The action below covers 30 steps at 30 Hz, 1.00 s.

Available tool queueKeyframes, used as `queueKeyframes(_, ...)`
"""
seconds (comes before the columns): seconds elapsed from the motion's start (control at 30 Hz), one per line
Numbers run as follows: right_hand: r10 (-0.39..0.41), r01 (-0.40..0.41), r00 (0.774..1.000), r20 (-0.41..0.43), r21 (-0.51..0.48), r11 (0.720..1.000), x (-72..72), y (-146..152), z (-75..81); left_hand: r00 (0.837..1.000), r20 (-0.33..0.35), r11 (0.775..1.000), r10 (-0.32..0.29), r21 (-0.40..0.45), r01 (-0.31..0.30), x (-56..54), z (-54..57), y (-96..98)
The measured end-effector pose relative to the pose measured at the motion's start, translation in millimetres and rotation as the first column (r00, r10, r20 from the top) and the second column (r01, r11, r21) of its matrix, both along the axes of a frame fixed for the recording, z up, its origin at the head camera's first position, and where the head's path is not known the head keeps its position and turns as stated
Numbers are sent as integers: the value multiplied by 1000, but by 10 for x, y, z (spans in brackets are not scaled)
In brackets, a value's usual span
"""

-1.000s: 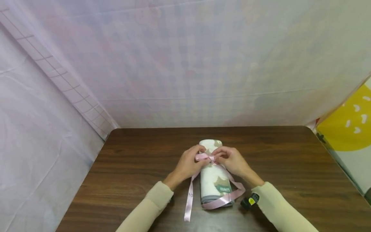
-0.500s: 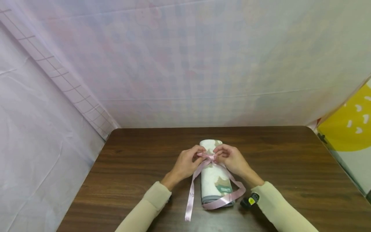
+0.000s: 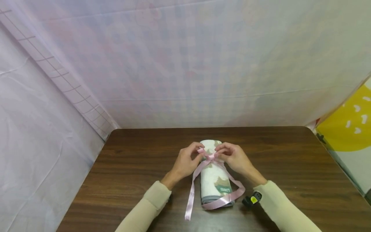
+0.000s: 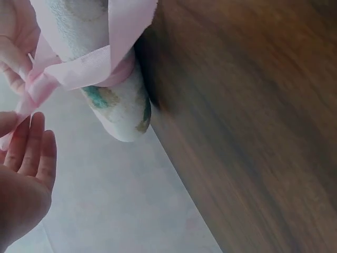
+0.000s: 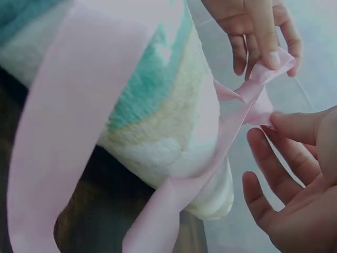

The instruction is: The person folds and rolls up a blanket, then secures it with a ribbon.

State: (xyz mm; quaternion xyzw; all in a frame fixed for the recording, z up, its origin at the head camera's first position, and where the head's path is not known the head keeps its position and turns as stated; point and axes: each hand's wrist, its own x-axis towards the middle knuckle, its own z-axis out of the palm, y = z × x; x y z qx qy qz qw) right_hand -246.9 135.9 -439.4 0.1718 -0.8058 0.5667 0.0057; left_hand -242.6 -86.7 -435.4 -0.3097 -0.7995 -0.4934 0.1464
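A rolled white towel with tan and green patches and a grey edge lies on the table, its long side running away from me. Pink satin ribbon goes round its far half and crosses in a knot on top. My left hand pinches a short piece of ribbon left of the knot between thumb and fingers. On the other side, my right hand pinches the ribbon close to the knot, its other fingers spread in the right wrist view. One long tail hangs left of the towel; another curves across its near end.
The dark wooden table ends at a pale curtain behind. A black wrist device with a yellow-green mark sits at the right cuff. A yellow patterned panel stands beyond the right edge.
The left hand has drawn the short ribbon piece up and away from the knot, and the wide loop at its fingers has narrowed. The right hand has shifted slightly; the towel stays put.
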Motion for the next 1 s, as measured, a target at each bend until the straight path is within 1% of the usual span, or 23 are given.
queueKeyframes(0.13, -20, 21, 999, -34, 26, 999, -3, 14, -8, 999, 48, 999, -5, 51, 3, -1, 3, 23)
queueKeyframes(0.23, -16, 17, 999, -34, 25, 1000, -1, 20, -10, 997, 76, 997, -12, 74, 6, -2, 5, 43)
queueKeyframes(0.37, 47, -47, 999, 6, -1, 999, 18, 29, -1, 995, 94, 996, -22, 93, 13, 102, 186, 80)
queueKeyframes(0.47, 101, -100, 994, 32, -23, 995, 33, 34, 8, 995, 94, 995, -26, 101, 17, 179, 326, 96)
queueKeyframes(0.53, 123, -122, 991, 42, -31, 992, 36, 39, 2, 995, 97, 995, -27, 100, 17, 180, 336, 97)
queueKeyframes(0.6, 129, -127, 991, 40, -39, 991, 29, 40, -8, 994, 102, 995, -25, 99, 15, 182, 344, 99)
queueKeyframes(0.83, 98, -99, 995, -19, -52, 994, 8, 50, -32, 994, 111, 995, -6, 98, -4, 171, 339, 101)
queueKeyframes(0.9, 95, -96, 995, -20, -61, 993, 4, 59, -22, 994, 113, 994, 3, 107, -15, 164, 335, 101)
queueKeyframes(1.0, 82, -83, 997, -16, -49, 995, 3, 78, 1, 991, 134, 991, 17, 127, -34, 159, 334, 96)
